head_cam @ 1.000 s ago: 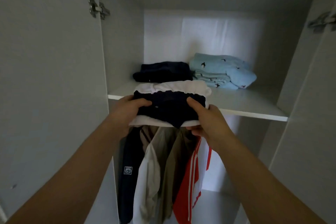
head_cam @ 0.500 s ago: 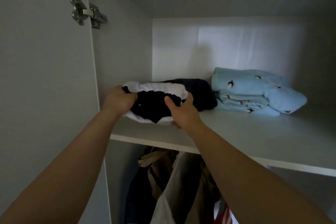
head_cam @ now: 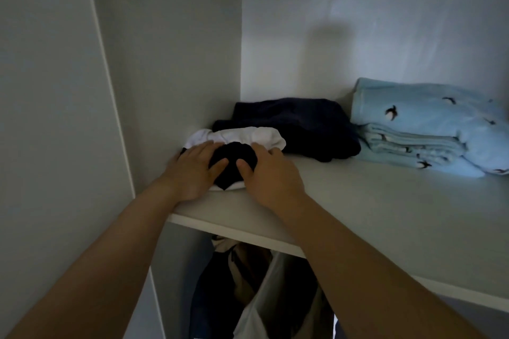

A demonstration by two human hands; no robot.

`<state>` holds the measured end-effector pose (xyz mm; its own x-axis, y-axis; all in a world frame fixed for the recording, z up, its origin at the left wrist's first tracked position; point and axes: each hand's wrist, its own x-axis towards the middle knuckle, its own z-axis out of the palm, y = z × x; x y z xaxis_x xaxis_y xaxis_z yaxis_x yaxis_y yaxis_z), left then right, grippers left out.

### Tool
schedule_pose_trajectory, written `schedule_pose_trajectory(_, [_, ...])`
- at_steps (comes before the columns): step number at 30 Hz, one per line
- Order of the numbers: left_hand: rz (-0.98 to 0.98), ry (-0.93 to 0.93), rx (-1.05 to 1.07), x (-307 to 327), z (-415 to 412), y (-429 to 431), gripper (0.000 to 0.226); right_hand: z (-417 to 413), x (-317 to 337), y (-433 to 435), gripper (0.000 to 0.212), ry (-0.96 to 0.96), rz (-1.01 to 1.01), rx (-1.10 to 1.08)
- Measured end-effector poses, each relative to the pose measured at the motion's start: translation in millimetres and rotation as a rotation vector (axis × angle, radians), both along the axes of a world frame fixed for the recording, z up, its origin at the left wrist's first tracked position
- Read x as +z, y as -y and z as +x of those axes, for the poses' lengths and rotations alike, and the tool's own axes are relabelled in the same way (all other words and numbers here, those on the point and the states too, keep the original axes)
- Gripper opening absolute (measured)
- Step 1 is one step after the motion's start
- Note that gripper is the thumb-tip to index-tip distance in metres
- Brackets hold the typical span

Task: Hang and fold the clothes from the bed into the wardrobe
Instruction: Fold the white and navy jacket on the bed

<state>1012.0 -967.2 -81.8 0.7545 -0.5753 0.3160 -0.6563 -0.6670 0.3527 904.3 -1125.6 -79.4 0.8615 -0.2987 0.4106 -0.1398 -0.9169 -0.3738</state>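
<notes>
Step in hand, by the look of it: seating the folded black-and-white garment (head_cam: pixel 242 138) on the wardrobe shelf (head_cam: pixel 358 201). To do it well the person should press evenly w/ both palms and nudge the bundle back a bit so its front edge sits clear of the shelf lip. The hands should then lift straight up so the fold doesn't spring open or drag fwd. The bundle looks soft & puffy, w/ the white layer bulging at the top, so a light pat to flatten it seems wise. No hard shove though: the dark navy folded item (head_cam: pixel 297 124) sits right against it, behind & to the right, and a push could crumple that one. The pale blue folded stack (head_cam: pixel 427 124) w/ small bird prints lies further right, just beside the navy item, prob. not at risk.

Position: the garment rests on the shelf's left end, near the front edge & close to the wardrobe's side wall (head_cam: pixel 170 63). The left hand (head_cam: pixel 192 170) lies flat on its left part, fingers fairly straight & reaching toward the white layer, thumb on the black cloth. The right hand (head_cam: pixel 271 176) lies flat on its right part, fingers slightly spread, thumb also on the black cloth. Its heel is on or just above the bare shelf, can't tell which. The thumbs are near each other, not touching. Neither hand pinches anything; both are spread & pressing down. Below the shelf, hanging clothes (head_cam: pixel 256 283) show dimly.
</notes>
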Motion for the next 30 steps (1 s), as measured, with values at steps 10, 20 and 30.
schedule_pose_trajectory(10, [-0.419, 0.305, -0.145, 46, -125, 61, 0.038, -90, 26, 33, 0.037, 0.228, 0.259, 0.001])
schedule_pose_trajectory(20, [-0.673, -0.029, -1.083, 26, -363, 210, 0.021, -397, 20, 71, 0.019, 0.571, 0.246, -0.804])
schedule_pose_trajectory(30, [-0.585, -0.414, -2.093, -11, -624, 178, 0.021, -621, -20, -110, 0.031, 0.721, 0.116, -1.797])
